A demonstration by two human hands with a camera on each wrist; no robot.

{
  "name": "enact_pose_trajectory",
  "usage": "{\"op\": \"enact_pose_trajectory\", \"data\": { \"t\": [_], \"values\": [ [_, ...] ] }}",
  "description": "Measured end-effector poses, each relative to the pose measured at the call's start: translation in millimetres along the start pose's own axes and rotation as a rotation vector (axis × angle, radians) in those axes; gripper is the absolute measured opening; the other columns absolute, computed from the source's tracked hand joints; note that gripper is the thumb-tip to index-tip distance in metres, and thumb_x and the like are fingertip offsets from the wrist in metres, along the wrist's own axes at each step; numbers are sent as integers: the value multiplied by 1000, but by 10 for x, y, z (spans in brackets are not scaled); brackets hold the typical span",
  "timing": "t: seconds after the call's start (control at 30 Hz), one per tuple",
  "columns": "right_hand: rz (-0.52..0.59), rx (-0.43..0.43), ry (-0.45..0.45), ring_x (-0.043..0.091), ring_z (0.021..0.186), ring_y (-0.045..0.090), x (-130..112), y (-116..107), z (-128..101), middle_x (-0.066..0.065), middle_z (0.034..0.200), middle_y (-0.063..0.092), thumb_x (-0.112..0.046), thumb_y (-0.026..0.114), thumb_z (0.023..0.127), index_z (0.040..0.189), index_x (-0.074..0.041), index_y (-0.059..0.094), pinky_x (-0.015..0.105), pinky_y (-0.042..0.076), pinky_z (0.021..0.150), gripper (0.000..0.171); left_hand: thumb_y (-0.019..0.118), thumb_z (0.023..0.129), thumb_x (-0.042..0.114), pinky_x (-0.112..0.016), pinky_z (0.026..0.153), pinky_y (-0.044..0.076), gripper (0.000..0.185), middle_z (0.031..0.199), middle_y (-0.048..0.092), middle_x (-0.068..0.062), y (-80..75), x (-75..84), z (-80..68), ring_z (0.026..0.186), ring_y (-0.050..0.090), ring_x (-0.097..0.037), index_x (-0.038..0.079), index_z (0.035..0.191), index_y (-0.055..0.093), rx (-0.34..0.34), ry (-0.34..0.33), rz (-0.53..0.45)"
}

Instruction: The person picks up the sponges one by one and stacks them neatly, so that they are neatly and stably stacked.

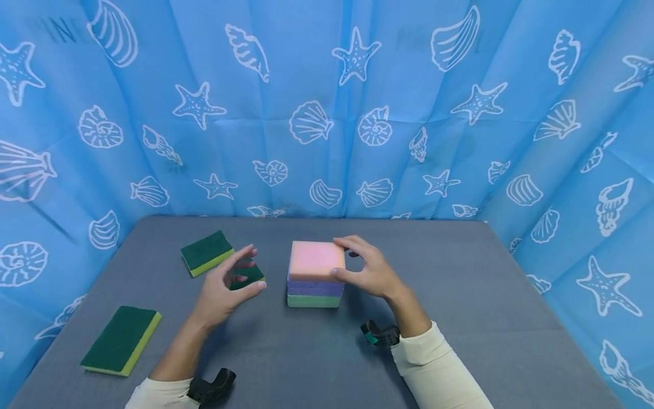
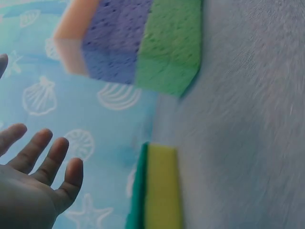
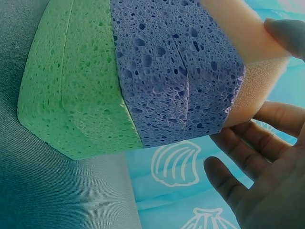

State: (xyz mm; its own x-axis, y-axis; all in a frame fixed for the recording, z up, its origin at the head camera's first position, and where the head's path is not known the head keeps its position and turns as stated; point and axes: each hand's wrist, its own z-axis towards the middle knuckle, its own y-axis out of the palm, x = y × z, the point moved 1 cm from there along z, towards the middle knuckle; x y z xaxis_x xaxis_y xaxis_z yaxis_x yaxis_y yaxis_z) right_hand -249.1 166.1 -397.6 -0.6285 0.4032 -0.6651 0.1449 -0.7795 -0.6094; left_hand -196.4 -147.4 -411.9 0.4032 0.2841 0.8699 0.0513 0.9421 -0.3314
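Note:
A stack of sponges stands in the middle of the table: a green sponge (image 1: pixel 314 301) at the bottom, a purple sponge (image 1: pixel 315 288) over it, and a peach-pink sponge (image 1: pixel 315 260) on top. My right hand (image 1: pixel 370 270) holds the peach-pink sponge by its right side, thumb at the near corner and fingers behind; the right wrist view shows the thumb (image 3: pixel 288 36) against it. Left of the stack, my left hand (image 1: pixel 219 292) has its fingers and thumb spread, holding nothing. Behind it a dark green and yellow scouring sponge (image 1: pixel 248 276) is partly hidden.
Another scouring sponge (image 1: pixel 206 251) lies at the back left, and a third scouring sponge (image 1: pixel 121 341) at the front left. A grey cloth covers the table (image 1: pixel 460 284). A blue curtain (image 1: pixel 327 85) with white shells hangs behind and along the sides.

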Motion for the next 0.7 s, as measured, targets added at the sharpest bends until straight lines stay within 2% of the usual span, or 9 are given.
{"op": "enact_pose_trajectory", "data": {
  "t": [0.23,0.37,0.5,0.63,0.7],
  "values": [
    [-2,-4,10,22,105,52,12,-7,-8,5,125,57,-27,75,83,134,-4,56,46,45,87,59,73,84,0,-27,86,44,67,137,50,-8,-221,179,-152,117,50,-20,12,144,45,94,76,70],
    [1,-3,5,23,105,52,14,1,-12,5,125,57,-26,75,83,134,-4,56,48,45,87,59,70,84,-6,-23,87,42,67,135,51,-10,-324,246,-263,116,51,-17,10,144,45,156,80,66],
    [9,-5,-3,22,106,52,15,7,-12,5,125,57,-26,75,83,134,-4,56,51,45,87,59,70,84,-8,-20,85,42,66,134,53,-6,-420,287,-394,115,52,-16,8,143,46,236,45,69],
    [14,-8,-4,21,106,52,13,5,-14,6,125,57,-27,75,83,134,-4,56,53,44,87,59,73,83,-4,-19,85,41,69,135,52,-8,-495,317,-532,116,51,-15,10,144,45,351,-52,118],
    [9,-4,-1,21,106,52,10,0,-15,6,124,57,-28,75,83,134,-4,56,52,44,87,59,75,83,-1,-18,85,41,70,135,52,-9,-526,328,-602,116,50,-14,11,145,44,410,-122,145]
  ]
}}
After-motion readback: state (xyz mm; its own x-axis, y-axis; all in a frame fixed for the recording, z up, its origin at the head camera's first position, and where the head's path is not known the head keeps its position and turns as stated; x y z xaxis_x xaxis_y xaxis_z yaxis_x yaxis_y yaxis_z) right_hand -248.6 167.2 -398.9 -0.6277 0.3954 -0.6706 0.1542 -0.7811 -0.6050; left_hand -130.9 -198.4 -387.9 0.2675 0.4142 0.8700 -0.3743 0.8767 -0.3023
